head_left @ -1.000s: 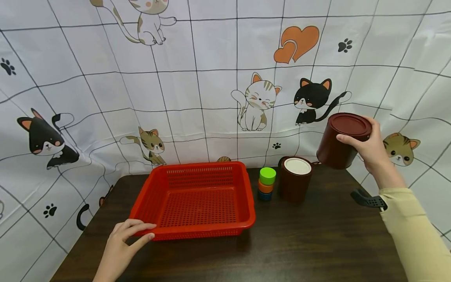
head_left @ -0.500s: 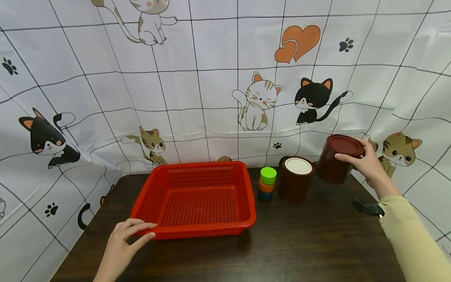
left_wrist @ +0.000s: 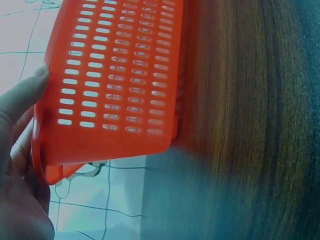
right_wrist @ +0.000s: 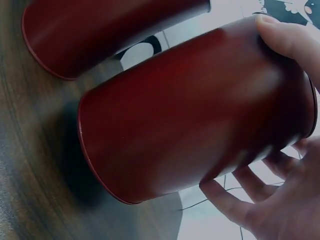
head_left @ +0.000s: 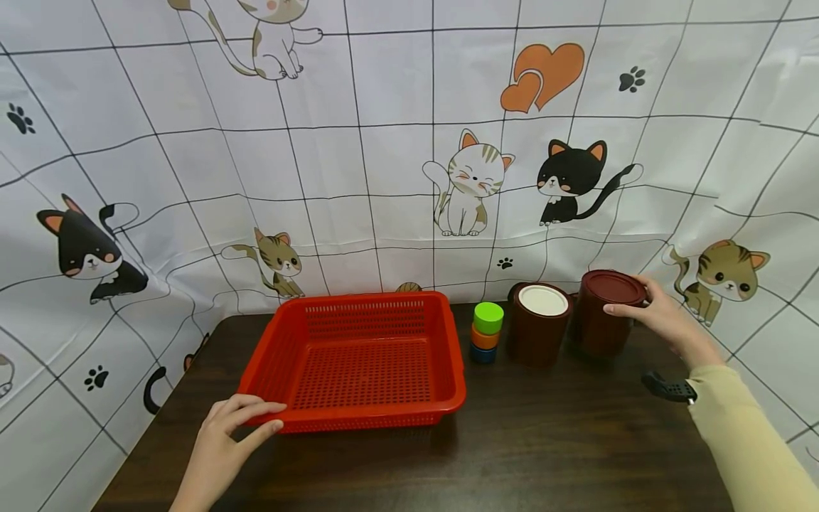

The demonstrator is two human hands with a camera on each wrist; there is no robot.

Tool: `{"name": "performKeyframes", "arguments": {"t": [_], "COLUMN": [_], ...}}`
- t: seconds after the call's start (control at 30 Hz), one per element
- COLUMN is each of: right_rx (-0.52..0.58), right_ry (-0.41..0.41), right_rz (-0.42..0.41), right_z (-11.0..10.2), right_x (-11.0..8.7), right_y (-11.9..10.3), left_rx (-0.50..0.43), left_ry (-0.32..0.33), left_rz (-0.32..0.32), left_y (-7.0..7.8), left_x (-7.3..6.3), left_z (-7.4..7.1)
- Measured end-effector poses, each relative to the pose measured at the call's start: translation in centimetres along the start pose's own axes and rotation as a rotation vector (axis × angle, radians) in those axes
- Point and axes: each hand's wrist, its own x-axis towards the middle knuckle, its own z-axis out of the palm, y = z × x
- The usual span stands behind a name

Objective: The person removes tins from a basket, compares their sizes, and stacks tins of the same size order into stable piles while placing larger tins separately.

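My right hand (head_left: 665, 318) grips a dark red-brown cylindrical canister (head_left: 598, 323) near its top, thumb on one side and fingers on the other. The canister is upright, low over the table's back right; I cannot tell whether its base touches. In the right wrist view its smooth side (right_wrist: 190, 115) fills the middle. Just left of it stands a like canister with a white top (head_left: 542, 301). At the left, my left hand (head_left: 224, 441) pinches the near left corner of a red plastic basket (head_left: 367, 418). The left wrist view shows the thumb (left_wrist: 30, 92) on the basket's rim.
A small stack of green, orange and blue round pieces (head_left: 487, 333) stands between the basket and the white-topped canister. The dark wooden table (head_left: 544, 448) ends at a white cat-print sheet (head_left: 384, 171) behind. A dark strap (head_left: 668, 387) juts from the right wrist.
My right hand has lowered the canister from the air to low over the table beside the white-topped one, moving slightly left. My left hand keeps its hold on the basket.
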Motion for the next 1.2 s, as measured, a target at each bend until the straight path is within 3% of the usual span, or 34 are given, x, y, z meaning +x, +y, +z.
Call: {"name": "performKeyframes", "arguments": {"t": [0.5, 0.9, 1.2], "right_rx": [-0.013, 0.081, 0.372], "right_ry": [-0.056, -0.111, -0.312], "right_rz": [-0.044, -0.073, -0.14], "right_z": [1.0, 1.0, 0.6], "right_x": [-0.4, -0.2, 0.7], "right_y": [0.9, 1.8, 3.0], "left_rx": [-0.004, -0.004, -0.005], "left_ry": [0.001, 0.007, 0.006], "left_rz": [0.009, 0.016, 0.01], "left_y": [-0.2, -0.4, -0.2], "left_x": [0.0, 0.1, 0.0], "left_z": [0.1, 0.2, 0.1]}}
